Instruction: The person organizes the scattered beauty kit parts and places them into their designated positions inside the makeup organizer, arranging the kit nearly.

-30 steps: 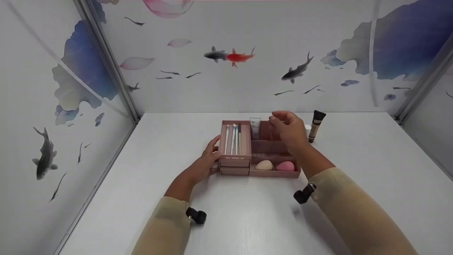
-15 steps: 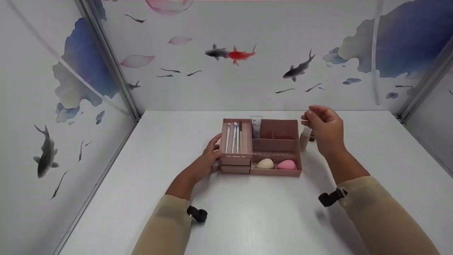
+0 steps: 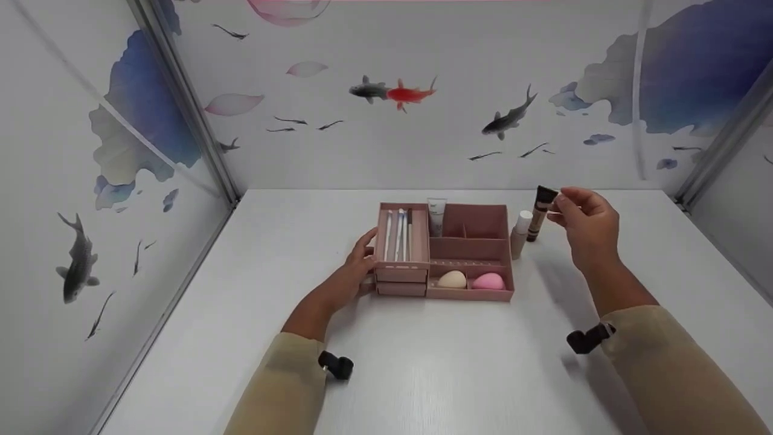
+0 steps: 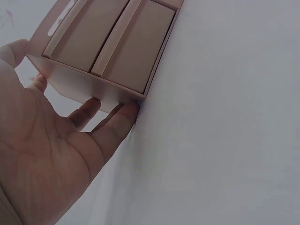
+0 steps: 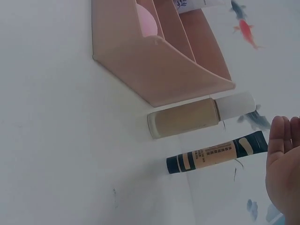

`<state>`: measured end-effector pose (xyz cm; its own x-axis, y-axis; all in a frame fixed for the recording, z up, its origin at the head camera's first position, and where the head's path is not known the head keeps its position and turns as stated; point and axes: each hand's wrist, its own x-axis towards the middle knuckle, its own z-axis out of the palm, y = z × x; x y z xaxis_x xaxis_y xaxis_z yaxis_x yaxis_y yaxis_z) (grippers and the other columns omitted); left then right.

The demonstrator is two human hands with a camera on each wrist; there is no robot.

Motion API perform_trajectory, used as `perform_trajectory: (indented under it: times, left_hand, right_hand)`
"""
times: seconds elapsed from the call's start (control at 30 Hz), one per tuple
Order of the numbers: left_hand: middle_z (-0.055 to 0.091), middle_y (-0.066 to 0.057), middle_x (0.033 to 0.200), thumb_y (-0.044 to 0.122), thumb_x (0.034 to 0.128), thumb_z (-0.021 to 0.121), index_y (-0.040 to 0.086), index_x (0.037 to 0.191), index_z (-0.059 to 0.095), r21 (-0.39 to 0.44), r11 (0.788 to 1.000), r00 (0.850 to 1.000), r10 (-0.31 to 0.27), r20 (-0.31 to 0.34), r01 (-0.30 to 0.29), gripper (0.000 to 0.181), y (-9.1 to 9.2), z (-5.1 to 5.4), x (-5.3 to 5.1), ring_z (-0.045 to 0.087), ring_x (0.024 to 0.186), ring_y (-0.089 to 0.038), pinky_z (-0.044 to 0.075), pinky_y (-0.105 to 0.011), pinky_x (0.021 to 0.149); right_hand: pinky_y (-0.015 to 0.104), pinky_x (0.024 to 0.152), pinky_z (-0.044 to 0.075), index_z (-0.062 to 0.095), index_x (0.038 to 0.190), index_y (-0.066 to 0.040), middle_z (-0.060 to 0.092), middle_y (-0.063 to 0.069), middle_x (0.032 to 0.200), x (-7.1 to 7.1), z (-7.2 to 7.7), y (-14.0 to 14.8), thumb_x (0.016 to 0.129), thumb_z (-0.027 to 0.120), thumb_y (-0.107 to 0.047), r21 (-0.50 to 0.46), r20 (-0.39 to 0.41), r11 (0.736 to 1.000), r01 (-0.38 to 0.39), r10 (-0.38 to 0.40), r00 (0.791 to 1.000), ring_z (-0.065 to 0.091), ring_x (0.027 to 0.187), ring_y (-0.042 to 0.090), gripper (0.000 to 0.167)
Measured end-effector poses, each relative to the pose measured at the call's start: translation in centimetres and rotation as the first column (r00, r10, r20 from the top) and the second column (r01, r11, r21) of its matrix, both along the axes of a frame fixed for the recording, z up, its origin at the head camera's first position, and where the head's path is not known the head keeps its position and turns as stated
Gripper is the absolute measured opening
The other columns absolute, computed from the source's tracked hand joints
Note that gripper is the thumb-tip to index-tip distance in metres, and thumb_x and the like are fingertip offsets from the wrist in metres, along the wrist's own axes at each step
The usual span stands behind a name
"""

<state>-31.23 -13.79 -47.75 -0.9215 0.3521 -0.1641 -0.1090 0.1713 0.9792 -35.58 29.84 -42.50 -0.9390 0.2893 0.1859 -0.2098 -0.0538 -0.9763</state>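
Observation:
My left hand rests against the left side of a pink desktop organizer; in the left wrist view its fingertips touch the side wall next to two drawer fronts. My right hand is at the upper right, its fingertips close beside the black top end of a tan-and-black cosmetic tube. Whether they touch it is unclear. The tube stands upright on its cap, leaning slightly. Between it and the organizer stands a beige foundation bottle with a white cap.
Inside the organizer are several slim pencil-like sticks, a white tube, a cream makeup sponge and a pink one. Behind the white table rises a back wall printed with fish; another panel borders the left.
My right hand has moved right, from over the organizer past the foundation bottle to the cosmetic tube's right side. My left hand has stayed at the organizer.

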Motion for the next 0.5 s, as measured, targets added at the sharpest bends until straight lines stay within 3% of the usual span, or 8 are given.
perform_trajectory:
  times: [0.27, 0.5]
  left_hand:
    - [0.017, -0.005, 0.174, 0.046, 0.1117, 0.042, 0.064, 0.161, 0.017, -0.018, 1.000, 1.000, 0.002, 0.003, -0.002, 0.058, 0.0, -0.2, -0.1, 0.030, 0.162, -0.036, 0.037, -0.063, 0.125]
    - [0.017, -0.005, 0.174, 0.041, 0.1120, 0.042, 0.063, 0.161, 0.018, 0.005, 1.000, 1.000, 0.010, 0.020, -0.011, 0.059, 0.1, -0.1, -0.2, 0.034, 0.160, -0.035, 0.037, -0.062, 0.125]
  right_hand:
    - [0.017, 0.088, 0.060, 0.064, 0.140, -0.009, 0.065, 0.002, 0.122, -1.1, -0.7, 0.9, 0.105, 0.068, -0.028, 0.074, 0.102, 0.997, 0.033, -0.040, 0.994, 0.070, 0.113, 0.014, 0.040]
    - [0.013, 0.083, 0.058, 0.059, 0.147, -0.018, 0.061, -0.008, 0.116, -2.2, -1.3, 1.3, 0.103, 0.071, -0.034, 0.167, 0.191, 0.984, 0.060, -0.092, 0.977, 0.063, 0.108, 0.006, 0.048]
